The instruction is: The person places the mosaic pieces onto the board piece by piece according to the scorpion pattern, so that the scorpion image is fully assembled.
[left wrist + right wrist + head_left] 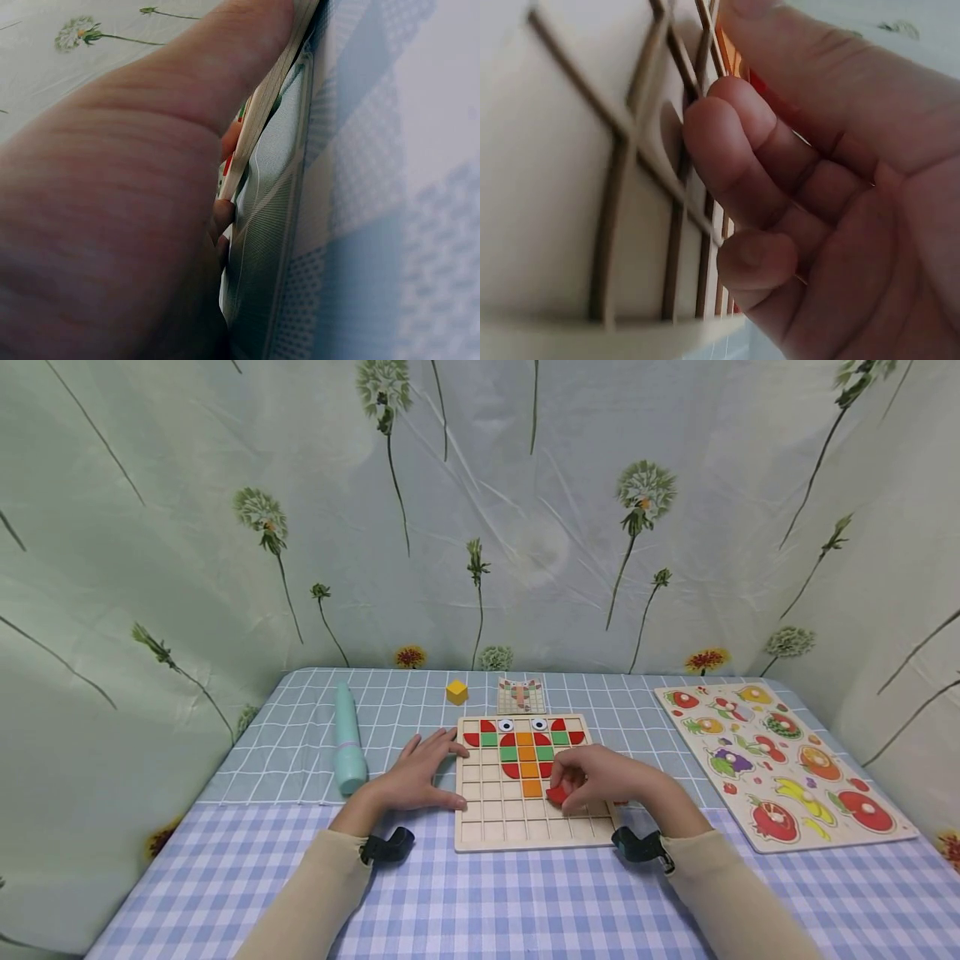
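A wooden grid board (491,836) lies flat, with red, green and orange tiles and two round eye pieces set in its upper part. My right hand (597,774) pinches a red tile (557,795) over the board, just right of the lowest orange tile (532,788). In the right wrist view the curled fingers (720,142) are close over the grid lines, and the tile is mostly hidden. My left hand (417,776) has its fingers spread, with thumb and fingertips at the board's left edge. The left wrist view shows the thumb (240,52) along the board's side.
Behind the board are a small pattern card (522,697) and a yellow block (457,692). A teal cylindrical case (348,747) lies to the left. On the right is a fruit puzzle board (783,768). Red pieces partly show beneath the right wrist.
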The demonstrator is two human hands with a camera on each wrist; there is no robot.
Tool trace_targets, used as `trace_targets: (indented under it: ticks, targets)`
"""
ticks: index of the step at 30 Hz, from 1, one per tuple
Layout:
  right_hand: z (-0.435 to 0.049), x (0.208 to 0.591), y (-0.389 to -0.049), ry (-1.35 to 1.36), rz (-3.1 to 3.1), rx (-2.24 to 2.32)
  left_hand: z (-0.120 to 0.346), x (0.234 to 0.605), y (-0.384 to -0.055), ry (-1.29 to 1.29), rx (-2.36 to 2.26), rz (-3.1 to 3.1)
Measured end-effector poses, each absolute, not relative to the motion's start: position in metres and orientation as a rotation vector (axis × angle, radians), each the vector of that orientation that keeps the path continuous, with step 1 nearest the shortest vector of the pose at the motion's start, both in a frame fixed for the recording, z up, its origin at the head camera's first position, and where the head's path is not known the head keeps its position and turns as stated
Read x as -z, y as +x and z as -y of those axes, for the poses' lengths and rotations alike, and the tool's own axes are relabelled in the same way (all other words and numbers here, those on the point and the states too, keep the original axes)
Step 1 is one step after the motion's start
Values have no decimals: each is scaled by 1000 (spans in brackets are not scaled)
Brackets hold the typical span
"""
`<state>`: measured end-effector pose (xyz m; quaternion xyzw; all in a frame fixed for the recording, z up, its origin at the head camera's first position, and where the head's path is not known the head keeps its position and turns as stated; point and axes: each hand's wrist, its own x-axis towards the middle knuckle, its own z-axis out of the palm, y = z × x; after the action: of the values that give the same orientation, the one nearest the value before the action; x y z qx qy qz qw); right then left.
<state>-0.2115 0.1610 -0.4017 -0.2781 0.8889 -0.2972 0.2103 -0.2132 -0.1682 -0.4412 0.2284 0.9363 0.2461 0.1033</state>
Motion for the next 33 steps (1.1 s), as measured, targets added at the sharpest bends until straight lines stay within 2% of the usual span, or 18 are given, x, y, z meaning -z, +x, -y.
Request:
trace_targets:
  ticks: [15,33]
  targets:
    - [-135,404,-197,-849,-2523,722,168,440,-213,669,-736,-2756]
    - [-132,408,-197,-879,-2533,727,169,439,-213,685,-744,-2749]
